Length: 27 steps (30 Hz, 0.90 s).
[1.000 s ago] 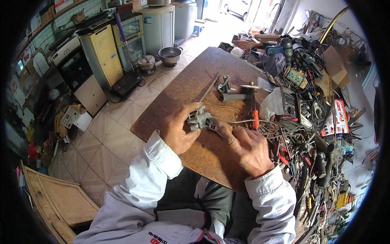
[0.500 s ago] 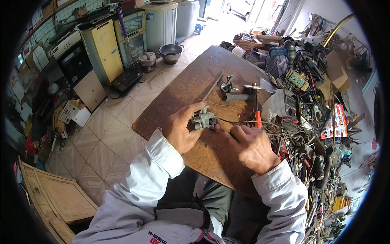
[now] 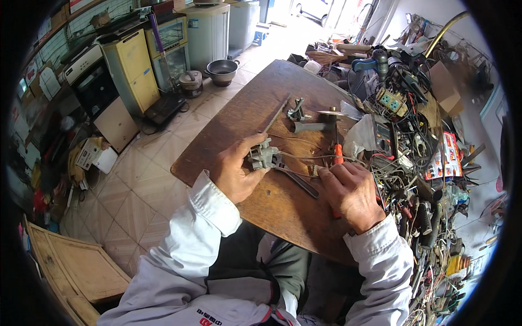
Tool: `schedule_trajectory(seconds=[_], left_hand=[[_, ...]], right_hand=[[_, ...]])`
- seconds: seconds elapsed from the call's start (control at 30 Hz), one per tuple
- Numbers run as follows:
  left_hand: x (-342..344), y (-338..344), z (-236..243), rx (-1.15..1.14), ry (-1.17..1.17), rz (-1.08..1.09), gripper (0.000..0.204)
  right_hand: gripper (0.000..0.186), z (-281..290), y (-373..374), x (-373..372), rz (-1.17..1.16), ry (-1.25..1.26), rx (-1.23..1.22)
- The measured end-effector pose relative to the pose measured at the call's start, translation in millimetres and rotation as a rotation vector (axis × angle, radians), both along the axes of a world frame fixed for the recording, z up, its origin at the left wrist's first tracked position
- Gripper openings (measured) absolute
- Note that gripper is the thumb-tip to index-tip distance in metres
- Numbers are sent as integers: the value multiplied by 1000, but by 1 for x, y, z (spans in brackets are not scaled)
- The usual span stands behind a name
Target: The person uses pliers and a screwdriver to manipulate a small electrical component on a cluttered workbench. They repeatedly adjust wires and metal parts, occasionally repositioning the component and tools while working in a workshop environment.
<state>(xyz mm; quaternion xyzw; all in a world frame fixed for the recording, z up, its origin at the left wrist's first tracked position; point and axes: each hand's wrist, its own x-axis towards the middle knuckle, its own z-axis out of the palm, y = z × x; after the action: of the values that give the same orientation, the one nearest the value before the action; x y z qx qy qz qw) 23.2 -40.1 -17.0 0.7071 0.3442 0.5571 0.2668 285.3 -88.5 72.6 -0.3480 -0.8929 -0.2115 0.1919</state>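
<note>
Above a worn brown wooden table [image 3: 228, 117], the left hand [image 3: 239, 171] grasps a grey cast-metal fitting [image 3: 263, 156], an adjustable wrench [image 3: 304, 186] just right of it. Farther right of the fitting, the right hand [image 3: 352, 191] curls its fingers near a small brass-coloured piece [image 3: 314, 170], its grip unclear. Beyond the fitting, a two-handled pot [image 3: 222, 79] stands on the floor [image 3: 147, 174].

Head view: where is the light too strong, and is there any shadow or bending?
Head view, top: glare washes out the doorway; head view, middle: shadow darkens the wooden table near the right hand; head view, lower left: the wooden furniture looks curved near the black rim.
</note>
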Motion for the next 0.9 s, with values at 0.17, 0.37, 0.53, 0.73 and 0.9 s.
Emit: schedule_trajectory(seconds=[0.17, 0.37, 0.53, 0.73, 0.9], left_hand=[[0, 1, -1, -19, 14, -10, 66], [-1, 1, -3, -35, 13, -30, 66], [0, 0, -2, -38, 12, -22, 65], [-1, 1, -3, -56, 9, -22, 65], [-3, -1, -1, -55, -9, -18, 64]], right_hand=[[20, -7, -2, 1, -20, 16, 62], [18, -16, -5, -4, -75, 11, 124], [16, -21, -4, -5, -112, 36, 165], [21, -30, -9, -11, -193, 132, 190], [29, -9, -6, 5, -107, 235, 30]])
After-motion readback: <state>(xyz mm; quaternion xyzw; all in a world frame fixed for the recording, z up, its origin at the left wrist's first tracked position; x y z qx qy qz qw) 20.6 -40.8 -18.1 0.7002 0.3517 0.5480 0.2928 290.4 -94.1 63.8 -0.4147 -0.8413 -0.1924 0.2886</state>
